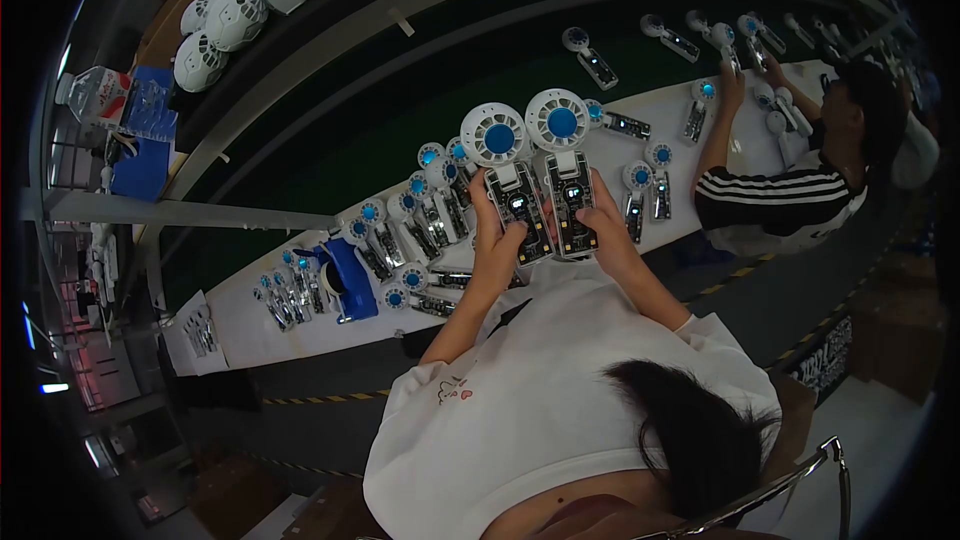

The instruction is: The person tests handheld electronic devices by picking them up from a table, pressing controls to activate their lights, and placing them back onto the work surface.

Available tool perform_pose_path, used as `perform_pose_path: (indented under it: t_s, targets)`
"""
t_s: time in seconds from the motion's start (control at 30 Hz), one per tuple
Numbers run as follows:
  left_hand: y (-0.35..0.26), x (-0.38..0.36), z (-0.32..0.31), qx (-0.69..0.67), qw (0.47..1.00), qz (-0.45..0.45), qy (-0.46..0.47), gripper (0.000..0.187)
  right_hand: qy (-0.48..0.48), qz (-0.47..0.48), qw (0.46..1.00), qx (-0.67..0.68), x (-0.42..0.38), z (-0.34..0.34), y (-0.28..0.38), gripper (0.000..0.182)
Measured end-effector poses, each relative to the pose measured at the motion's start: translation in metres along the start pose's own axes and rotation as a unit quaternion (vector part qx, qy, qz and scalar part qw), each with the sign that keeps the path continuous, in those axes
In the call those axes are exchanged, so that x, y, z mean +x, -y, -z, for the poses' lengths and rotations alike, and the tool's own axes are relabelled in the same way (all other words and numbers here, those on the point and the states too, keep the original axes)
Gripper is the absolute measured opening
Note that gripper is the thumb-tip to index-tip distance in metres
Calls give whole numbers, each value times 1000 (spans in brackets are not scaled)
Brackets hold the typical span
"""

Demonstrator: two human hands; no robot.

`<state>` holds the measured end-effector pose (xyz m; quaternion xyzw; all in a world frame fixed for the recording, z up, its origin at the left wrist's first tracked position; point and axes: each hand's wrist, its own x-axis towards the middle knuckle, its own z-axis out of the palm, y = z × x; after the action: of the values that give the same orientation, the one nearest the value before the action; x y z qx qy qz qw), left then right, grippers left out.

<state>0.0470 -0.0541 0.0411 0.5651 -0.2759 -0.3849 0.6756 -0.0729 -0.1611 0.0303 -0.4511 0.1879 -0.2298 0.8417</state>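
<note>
Two handheld fans with white round heads, blue centres and bare circuit boards in their handles are held up side by side. My left hand is closed round the handle of the left fan, thumb lying on its board. The right fan is in my right hand, with the thumb pressed on the board near its middle. A small display glows on each board. Both fan heads point away from me, and the fingers behind the handles are hidden.
Several similar fans lie on the white table to the left, near a blue bin. More lie on the green belt and to the right, where a co-worker handles one. White shells sit on the shelf upper left.
</note>
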Motion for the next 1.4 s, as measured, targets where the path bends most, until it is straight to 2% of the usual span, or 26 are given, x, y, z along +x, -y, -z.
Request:
perform_pose_path:
  t_s: [0.13,0.37,0.5,0.57,0.63,0.7,0.77,0.83,0.87,0.93,1.03,1.13,1.27,1.33,1.4]
  targets:
    - [7,3,-1,-13,1000,15,21,75,10,0,1000,12,0,11,-10,58]
    - [36,13,-3,28,997,63,31,70,-48,-37,998,13,-3,33,-30,58]
    - [91,32,1,48,994,69,64,65,-76,-54,995,20,0,67,-57,50]
    - [116,41,-6,9,992,109,71,65,-116,-57,991,20,4,90,-80,44]
    - [151,52,-9,31,990,114,73,66,-125,-76,989,19,6,116,-99,45]
    - [179,62,-15,111,985,98,86,68,-131,-95,987,12,9,145,-120,47]
    - [215,77,-13,100,984,95,108,70,-154,-77,985,-26,14,167,-139,53]
    - [220,88,-18,111,977,120,140,73,-185,-58,978,-81,18,189,-158,68]
    - [220,92,-22,110,976,120,145,73,-189,-56,977,-81,21,199,-167,68]
    - [217,99,-27,147,973,83,157,77,-262,-84,958,-82,25,199,-167,70]
    - [227,112,-32,185,968,63,157,82,-239,-59,961,-125,26,182,-139,70]
    - [230,117,-33,202,964,71,158,84,-232,-50,955,-176,28,183,-138,71]
    - [247,121,-34,229,962,48,143,85,-221,-31,952,-208,34,198,-162,63]
    - [254,125,-34,222,966,25,128,87,-258,11,946,-198,37,196,-169,55]
    - [251,122,-37,239,963,24,122,89,-238,-2,953,-185,39,200,-174,55]
